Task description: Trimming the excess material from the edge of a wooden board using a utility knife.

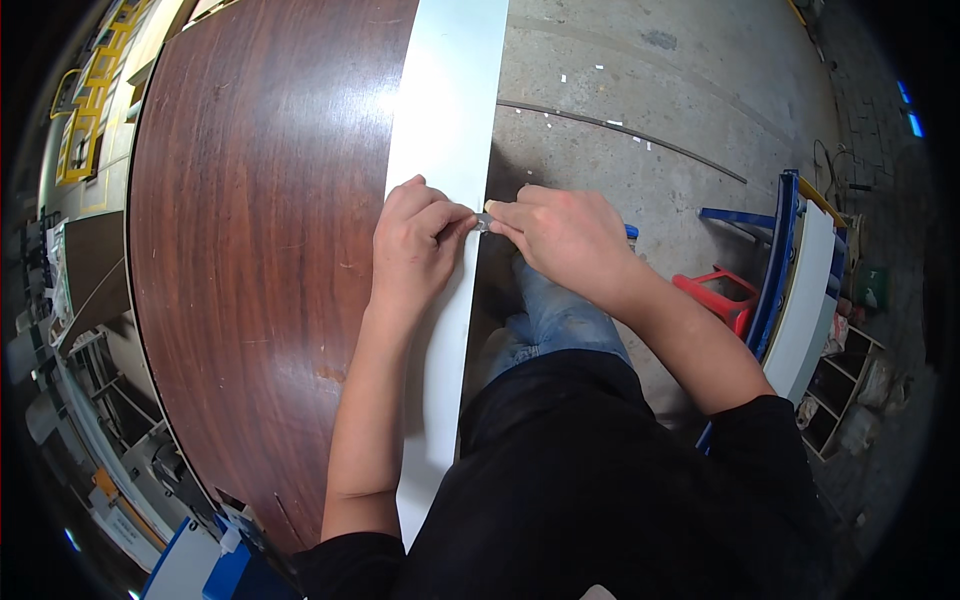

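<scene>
A long white strip [445, 110] lies along the right edge of a brown wood-grain tabletop [260, 220]. At the strip's right edge sits a small grey metal piece [483, 223], too small to name exactly. My right hand [570, 240] pinches it between thumb and fingers from the right. Resting over the strip, my left hand [415, 240] has its thumb and forefinger pressed together against the same edge, touching the metal piece. What lies inside the left pinch is mostly hidden by the fingers.
A red stool [718, 297] stands on the concrete floor at right, beside a blue frame [775, 270] with a pale panel. A thin dark rod [620, 130] lies across the floor among small white scraps. Yellow racking [95, 90] stands at far left.
</scene>
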Demonstrator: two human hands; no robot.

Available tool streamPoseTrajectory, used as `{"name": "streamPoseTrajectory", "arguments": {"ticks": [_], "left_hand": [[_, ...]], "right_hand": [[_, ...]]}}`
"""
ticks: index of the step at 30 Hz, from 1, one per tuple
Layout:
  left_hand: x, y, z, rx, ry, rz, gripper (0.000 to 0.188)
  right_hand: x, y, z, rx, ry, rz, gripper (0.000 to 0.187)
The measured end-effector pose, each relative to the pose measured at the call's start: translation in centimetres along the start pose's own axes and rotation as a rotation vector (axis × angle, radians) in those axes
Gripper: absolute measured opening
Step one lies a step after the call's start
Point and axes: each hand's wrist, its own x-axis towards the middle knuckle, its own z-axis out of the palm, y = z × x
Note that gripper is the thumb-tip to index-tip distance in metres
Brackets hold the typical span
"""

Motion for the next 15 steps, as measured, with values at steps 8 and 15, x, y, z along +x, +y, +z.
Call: {"name": "streamPoseTrajectory", "arguments": {"ticks": [8, 15], "left_hand": [[-4.2, 1.8, -1.7, -0.032, -0.048, -0.029, 0.010], [-2.4, 2.4, -0.9, 0.303, -0.124, 0.010, 0.053]], "right_hand": [[-3.4, -2.2, 0.7, 0.150, -0.043, -0.019, 0.018], [-8.7, -1.1, 0.7, 0.578, -0.103, 0.157, 0.046]]}}
